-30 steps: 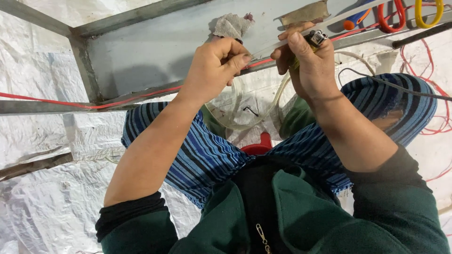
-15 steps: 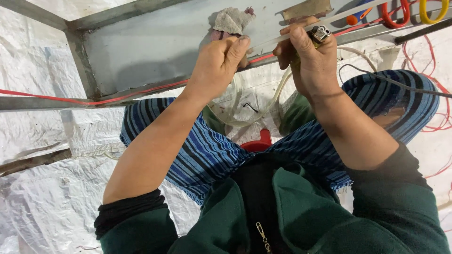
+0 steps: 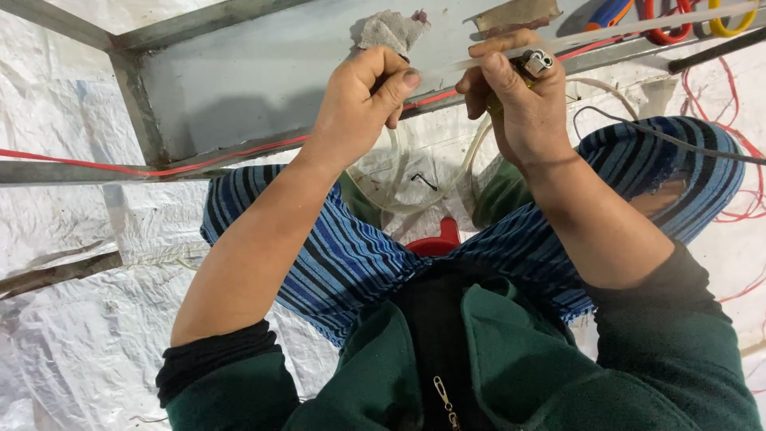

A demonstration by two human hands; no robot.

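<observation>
My left hand (image 3: 363,100) pinches the end of a clear plastic tube (image 3: 399,195) between thumb and fingers. The tube loops down in front of my knees. My right hand (image 3: 519,108) is closed around a lighter (image 3: 536,62) with a metal top, and also holds a clear tube length (image 3: 638,28) that runs off to the upper right. The two hands are close together, just in front of a grey metal frame (image 3: 199,156). A crumpled grey rag (image 3: 389,32) lies on the frame just above my left hand.
A red wire (image 3: 120,168) runs along the frame's rail. A black wire (image 3: 662,137) crosses my right knee, which is covered by blue striped cloth (image 3: 335,247). Red-handled (image 3: 662,20) and yellow-handled (image 3: 728,20) tools lie top right. White plastic sheeting (image 3: 72,343) covers the floor.
Both hands have risen slightly toward the frame and the rag. Their grips on the tube and the lighter look the same.
</observation>
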